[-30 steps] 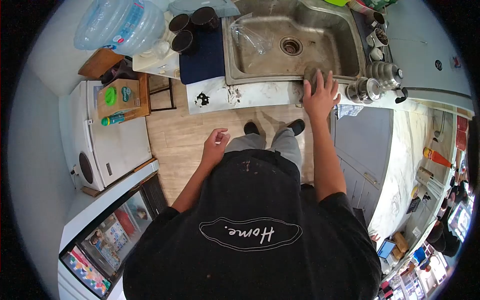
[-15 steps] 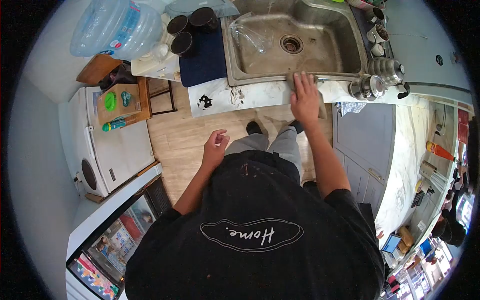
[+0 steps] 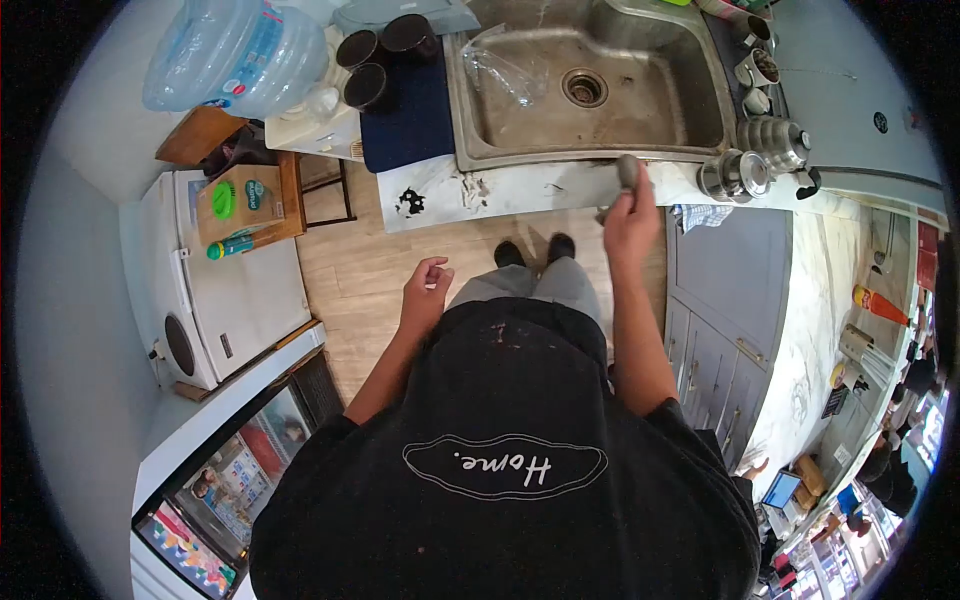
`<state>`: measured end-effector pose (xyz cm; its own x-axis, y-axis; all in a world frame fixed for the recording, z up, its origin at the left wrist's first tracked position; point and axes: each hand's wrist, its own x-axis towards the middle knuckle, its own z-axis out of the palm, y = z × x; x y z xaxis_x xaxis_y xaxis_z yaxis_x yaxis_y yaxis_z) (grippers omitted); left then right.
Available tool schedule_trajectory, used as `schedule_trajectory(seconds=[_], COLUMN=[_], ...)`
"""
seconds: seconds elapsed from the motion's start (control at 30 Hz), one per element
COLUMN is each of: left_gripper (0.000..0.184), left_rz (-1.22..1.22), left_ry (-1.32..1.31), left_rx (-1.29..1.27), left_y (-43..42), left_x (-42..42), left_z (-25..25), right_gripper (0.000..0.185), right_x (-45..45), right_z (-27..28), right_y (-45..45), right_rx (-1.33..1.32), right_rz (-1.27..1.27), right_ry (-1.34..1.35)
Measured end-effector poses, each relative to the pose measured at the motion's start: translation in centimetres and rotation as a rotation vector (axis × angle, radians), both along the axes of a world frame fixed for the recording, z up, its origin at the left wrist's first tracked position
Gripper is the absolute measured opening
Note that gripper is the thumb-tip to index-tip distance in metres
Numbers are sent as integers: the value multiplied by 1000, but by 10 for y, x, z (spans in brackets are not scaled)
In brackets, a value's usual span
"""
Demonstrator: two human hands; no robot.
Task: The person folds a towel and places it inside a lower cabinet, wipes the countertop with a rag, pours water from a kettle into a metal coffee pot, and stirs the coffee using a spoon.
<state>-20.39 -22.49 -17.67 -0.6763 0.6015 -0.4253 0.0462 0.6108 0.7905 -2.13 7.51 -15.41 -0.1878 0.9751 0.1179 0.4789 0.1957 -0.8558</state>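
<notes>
Now the grey cloth [image 3: 628, 172] is gathered up, a bunched end poking out beyond the right hand [image 3: 630, 225], over the front strip of the counter [image 3: 525, 190] and just beside the near rim of the sink [image 3: 530, 158]. Whether it touches the surface, I can't tell from here.

And that's the big change: half a second ago this hand lay flat, fingers spread over the cloth; now those fingers are folded in and closed around it. A full second back the hand was reaching further forward, right at the sink's edge; it has drawn back towards the body.

Over to the left hand [image 3: 427, 285], and it's much as it was: hanging in front of the trousers, fingers loosely curled and partly open, with nothing visible in them.

Down below, footwork! The shoes [image 3: 562, 246] have come together, where the right one was planted out wide in both earlier frames.

Around them, all holding position: a clear plastic bag [image 3: 505, 80] lies in the basin, to the left of the drain [image 3: 584, 88]; the black cups [image 3: 409, 38] stand at the navy mat [image 3: 405, 130] left of the sink; steel pots [image 3: 735, 175] sit at the right; and a checked towel [image 3: 700, 216] hangs below the counter's front edge.
</notes>
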Motion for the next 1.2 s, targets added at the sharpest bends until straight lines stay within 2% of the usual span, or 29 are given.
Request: schedule_trajectory(seconds=[0.1,0.2,0.33,0.53,0.77,1.03,1.2], left_gripper=[28,29,29,27,29,33,34], left_rz=[13,32,22,179,236,217,237], left_ry=[-4,-56,-13,-40,-115,-138,-175], left_rx=[-3,-5,-78,-54,-4,-14,-58], left_y=[11,23,23,5,5,-34,-79], left_x=[13,24,38,46,50,15,-20], left_z=[-1,11,28,12,8,6,0], right_gripper=[45,50,50,48,48,38,37], right_x=[33,34,24,18,18,-22,-62], right_z=[-24,-42,-37,-41,-46,-48,-48], right_y=[38,46,43,42,38,1,-37], right_rx=[360,295,330,358,387,396,423], right_rz=[-10,58,72,175,219,266,302], right_ry=[-447,-714,-730,-668,-612,-572,-458])
